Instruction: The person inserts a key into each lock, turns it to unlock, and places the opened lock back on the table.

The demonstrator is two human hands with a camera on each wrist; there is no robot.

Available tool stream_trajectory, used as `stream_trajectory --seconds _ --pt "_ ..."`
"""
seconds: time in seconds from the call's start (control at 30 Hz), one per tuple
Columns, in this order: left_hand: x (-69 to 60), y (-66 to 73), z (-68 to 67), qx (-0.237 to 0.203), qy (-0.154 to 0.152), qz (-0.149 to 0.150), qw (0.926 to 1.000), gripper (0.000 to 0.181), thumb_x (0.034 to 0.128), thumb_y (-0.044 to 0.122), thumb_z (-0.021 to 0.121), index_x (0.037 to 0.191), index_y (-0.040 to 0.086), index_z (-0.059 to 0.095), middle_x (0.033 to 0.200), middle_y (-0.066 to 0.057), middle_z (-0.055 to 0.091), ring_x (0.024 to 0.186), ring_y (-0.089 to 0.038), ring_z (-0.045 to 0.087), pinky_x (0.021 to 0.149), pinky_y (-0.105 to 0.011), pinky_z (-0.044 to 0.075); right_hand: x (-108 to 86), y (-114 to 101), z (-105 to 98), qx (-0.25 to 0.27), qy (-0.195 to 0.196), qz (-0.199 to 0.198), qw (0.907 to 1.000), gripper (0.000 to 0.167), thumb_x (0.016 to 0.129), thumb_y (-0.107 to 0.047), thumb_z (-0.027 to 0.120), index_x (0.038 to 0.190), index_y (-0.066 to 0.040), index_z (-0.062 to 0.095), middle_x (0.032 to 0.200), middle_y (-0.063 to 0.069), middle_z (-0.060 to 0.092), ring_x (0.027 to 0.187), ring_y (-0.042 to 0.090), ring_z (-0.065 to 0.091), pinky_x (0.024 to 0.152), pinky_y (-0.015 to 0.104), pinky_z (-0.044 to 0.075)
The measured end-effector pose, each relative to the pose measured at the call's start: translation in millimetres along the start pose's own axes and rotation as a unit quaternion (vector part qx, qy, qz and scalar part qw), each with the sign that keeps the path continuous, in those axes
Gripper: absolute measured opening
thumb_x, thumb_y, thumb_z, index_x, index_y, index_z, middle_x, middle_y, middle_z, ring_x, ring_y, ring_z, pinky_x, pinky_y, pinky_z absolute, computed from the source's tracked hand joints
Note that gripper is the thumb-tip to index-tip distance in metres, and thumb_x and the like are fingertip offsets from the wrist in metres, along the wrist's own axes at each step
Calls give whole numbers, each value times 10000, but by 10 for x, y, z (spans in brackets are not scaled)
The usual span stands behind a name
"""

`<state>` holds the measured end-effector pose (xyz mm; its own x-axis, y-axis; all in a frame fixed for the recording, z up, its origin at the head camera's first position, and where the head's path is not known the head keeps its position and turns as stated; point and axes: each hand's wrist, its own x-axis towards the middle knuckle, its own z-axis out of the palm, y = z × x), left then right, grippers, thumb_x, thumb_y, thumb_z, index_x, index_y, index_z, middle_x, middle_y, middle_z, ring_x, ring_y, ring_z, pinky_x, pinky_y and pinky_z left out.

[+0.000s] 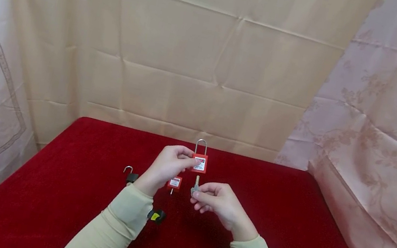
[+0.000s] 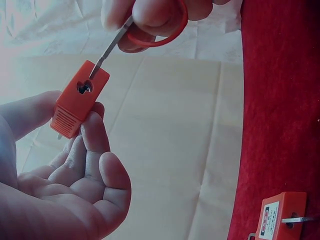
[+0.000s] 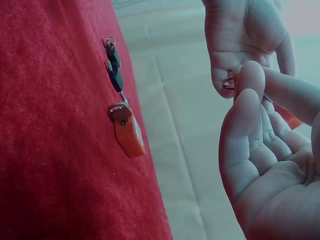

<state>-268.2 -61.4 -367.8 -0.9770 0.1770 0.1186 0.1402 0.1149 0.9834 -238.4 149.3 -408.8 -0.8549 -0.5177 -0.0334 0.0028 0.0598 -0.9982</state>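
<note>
In the head view, my left hand (image 1: 171,162) pinches a red padlock (image 1: 203,170) with a white label, its long metal shackle pointing up. Its underside, with the keyhole, shows in the left wrist view, where the red padlock (image 2: 80,100) is tilted. My right hand (image 1: 218,200) pinches a metal key (image 1: 196,181) between thumb and fingers, tip up. A small gap separates the key from the padlock in the head view. From the left wrist, the key (image 2: 112,47) overlaps the keyhole's edge; contact cannot be told. A red ring (image 2: 172,37) hangs at the right fingers.
A second red padlock (image 1: 174,182) lies on the red cloth-covered table (image 1: 63,189), a key (image 2: 300,219) standing in its keyhole. To its left is a black padlock (image 1: 132,177) with its shackle open. Curtains (image 1: 181,41) hang behind and at both sides.
</note>
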Motion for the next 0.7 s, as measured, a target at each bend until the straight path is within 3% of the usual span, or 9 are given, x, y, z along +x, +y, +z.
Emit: stream_trajectory --seconds 0.33,0.6,0.7 --pt "-2 -8 18 -78 -65 139 9999 284 914 198 764 1116 6 706 941 -77 748 797 -211 641 709 -323 524 -7 -15 1 24 -3 -53 10000 190 947 -53 705 1065 95 690 889 138 732 710 166 688 669 300 581" --pt "-9 -9 25 -120 -103 27 9999 292 914 214 774 1121 20 704 943 -82 750 820 -289 642 711 -312 514 -8 -20 5 95 56 -131 9999 168 949 -40 696 1051 93 691 882 139 732 700 160 685 672 306 582" --pt "-16 -6 32 -68 -133 22 9999 302 915 231 775 1124 25 704 942 -81 751 788 -217 632 712 -313 516 -9 -19 -5 82 101 -124 9998 180 953 -59 701 1061 85 694 899 152 732 707 168 683 692 320 586"
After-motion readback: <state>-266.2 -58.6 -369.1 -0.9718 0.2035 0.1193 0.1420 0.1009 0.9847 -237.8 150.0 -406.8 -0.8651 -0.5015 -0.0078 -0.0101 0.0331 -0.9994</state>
